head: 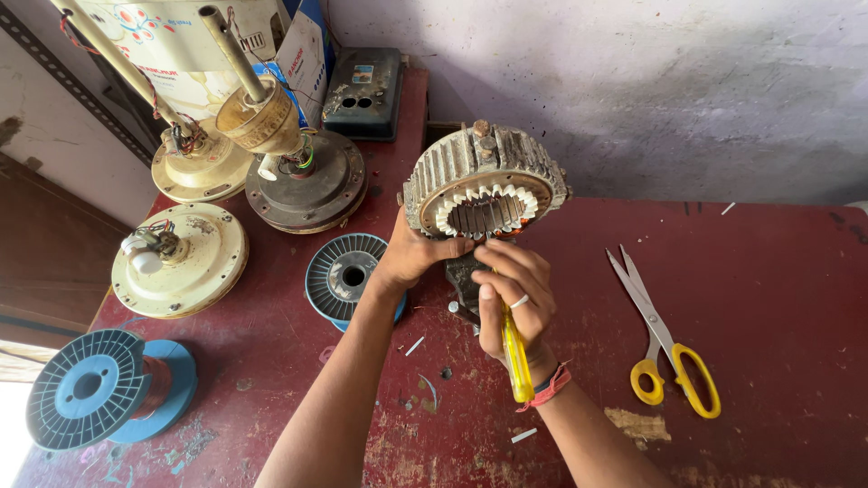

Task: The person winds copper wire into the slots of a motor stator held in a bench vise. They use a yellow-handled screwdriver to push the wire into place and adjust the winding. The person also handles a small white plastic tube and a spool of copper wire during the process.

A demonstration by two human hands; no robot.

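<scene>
The round grey slotted metal stator (484, 185) is gripped upright by the left hand (411, 258) while a yellow-handled tool (515, 357), clenched in the right hand (515, 298), is worked at its white-lined slots, where careful, steady aim is judged necessary.

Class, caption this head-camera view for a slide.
Left hand steadies a ring-shaped motor stator; right hand works a yellow-handled tool at it.

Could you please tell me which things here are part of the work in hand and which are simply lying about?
In use: stator core, held by left hand; yellow-handled tool, in right hand.

Lying about: scissors, wire spools, fan motor housings.
</scene>
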